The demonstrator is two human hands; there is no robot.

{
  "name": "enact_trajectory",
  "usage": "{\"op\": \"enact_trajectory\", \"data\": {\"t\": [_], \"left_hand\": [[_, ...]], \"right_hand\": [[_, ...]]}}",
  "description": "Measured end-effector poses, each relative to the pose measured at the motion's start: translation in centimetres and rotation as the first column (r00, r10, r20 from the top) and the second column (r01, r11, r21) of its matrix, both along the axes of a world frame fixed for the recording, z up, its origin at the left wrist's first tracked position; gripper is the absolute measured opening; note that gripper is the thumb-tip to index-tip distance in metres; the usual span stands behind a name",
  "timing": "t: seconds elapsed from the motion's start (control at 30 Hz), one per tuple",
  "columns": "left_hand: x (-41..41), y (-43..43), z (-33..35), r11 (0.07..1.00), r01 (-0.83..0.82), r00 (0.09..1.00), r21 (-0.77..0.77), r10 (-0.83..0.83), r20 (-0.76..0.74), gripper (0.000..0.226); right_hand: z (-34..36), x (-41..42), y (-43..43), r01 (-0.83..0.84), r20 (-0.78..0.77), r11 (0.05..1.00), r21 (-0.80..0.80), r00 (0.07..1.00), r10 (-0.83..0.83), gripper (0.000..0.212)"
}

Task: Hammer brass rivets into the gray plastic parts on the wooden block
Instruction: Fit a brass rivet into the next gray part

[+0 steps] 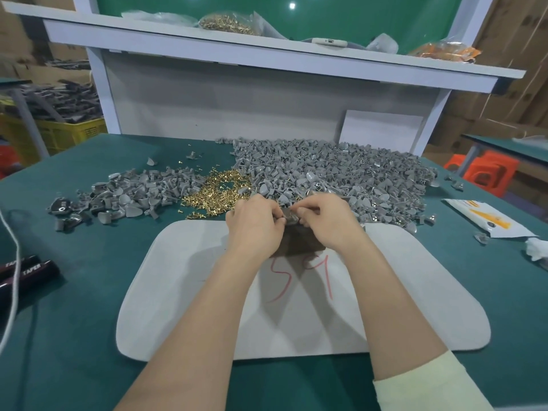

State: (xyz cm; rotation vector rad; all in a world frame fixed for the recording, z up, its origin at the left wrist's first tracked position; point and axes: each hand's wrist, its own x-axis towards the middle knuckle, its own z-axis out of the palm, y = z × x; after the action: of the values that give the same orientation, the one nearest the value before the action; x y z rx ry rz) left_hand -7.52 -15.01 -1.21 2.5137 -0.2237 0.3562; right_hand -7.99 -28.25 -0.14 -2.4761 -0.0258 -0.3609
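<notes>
A dark wooden block [299, 243] stands on a pale grey mat [207, 307] in the middle of the green table. Both hands meet over its far end. My left hand [255, 221] and my right hand [326, 218] pinch a small gray plastic part [290, 216] between their fingertips on top of the block. Whether a rivet sits in the part is hidden by the fingers. A pile of loose brass rivets [216, 191] lies just beyond my left hand. A large heap of gray plastic parts [341, 170] spreads behind and to the right. No hammer is in view.
A smaller heap of gray parts [118, 200] lies at the left. Two dark handles marked TAPER [26, 272] and a white cord [12, 280] lie at the left edge. A printed packet [486, 221] is at the right. The shelf [267, 51] above carries a bag of rivets [228, 23].
</notes>
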Motion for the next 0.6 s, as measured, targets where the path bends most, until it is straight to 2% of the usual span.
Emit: {"op": "enact_trajectory", "data": {"t": [0.07, 0.43, 0.6], "left_hand": [[0.05, 0.05, -0.02, 1.0, -0.003, 1.0, 0.005, 0.003, -0.001, 0.014], [-0.07, 0.13, 0.12, 1.0, -0.002, 1.0, 0.025, 0.002, 0.0, 0.017], [-0.1, 0.16, 0.08, 1.0, -0.007, 1.0, 0.019, 0.007, 0.003, 0.017]], "right_hand": [[-0.07, 0.08, 0.01, -0.01, 0.013, 0.999, 0.037, 1.0, 0.009, 0.017], [-0.06, -0.06, 0.78, -0.044, 0.107, 0.986, -0.158, 0.992, 0.061, 0.009], [-0.29, 0.12, 0.82, -0.03, 0.141, 0.985, -0.17, 0.988, 0.054, 0.008]]}}
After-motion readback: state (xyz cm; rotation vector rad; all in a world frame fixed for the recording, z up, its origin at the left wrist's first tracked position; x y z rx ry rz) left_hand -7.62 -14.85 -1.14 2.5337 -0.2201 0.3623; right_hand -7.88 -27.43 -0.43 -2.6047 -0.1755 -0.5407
